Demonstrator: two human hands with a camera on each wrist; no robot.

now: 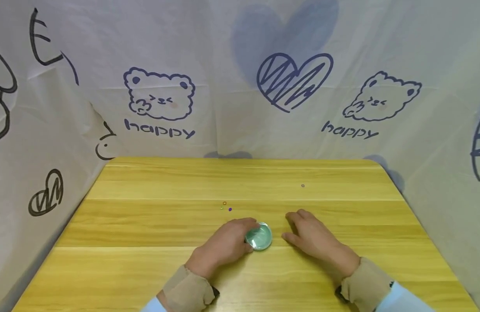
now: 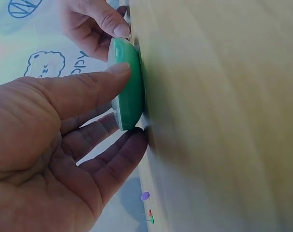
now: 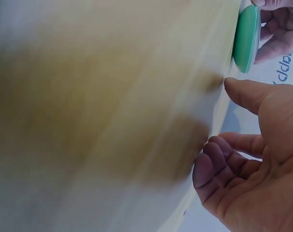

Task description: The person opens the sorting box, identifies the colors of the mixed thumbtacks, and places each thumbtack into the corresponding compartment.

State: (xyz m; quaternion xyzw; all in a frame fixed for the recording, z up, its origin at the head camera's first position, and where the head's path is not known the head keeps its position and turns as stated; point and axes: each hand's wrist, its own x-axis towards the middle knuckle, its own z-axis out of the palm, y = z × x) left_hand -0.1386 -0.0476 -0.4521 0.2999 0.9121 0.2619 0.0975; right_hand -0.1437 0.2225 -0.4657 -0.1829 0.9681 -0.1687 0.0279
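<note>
A low, round green container point(image 1: 258, 236) with a clear top stands on the wooden table. My left hand point(image 1: 229, 242) grips its side, the thumb point(image 2: 100, 87) pressed on the green wall in the left wrist view and the fingers round the other side. To the right, my right hand point(image 1: 314, 236) rests with loosely bent fingers touching the tabletop and holds nothing. The right wrist view shows a gap between its thumb and the green container point(image 3: 247, 39). Beyond my left hand lie small thumbtacks: a purple one point(image 2: 145, 196), a red one point(image 2: 150, 212) and a green one point(image 2: 152, 220).
One more tiny object point(image 1: 303, 185) lies farther back on the right of the table point(image 1: 154, 182); its kind is too small to tell. White cloth point(image 1: 232, 130) with drawn bears and hearts hangs behind and along both sides of the table.
</note>
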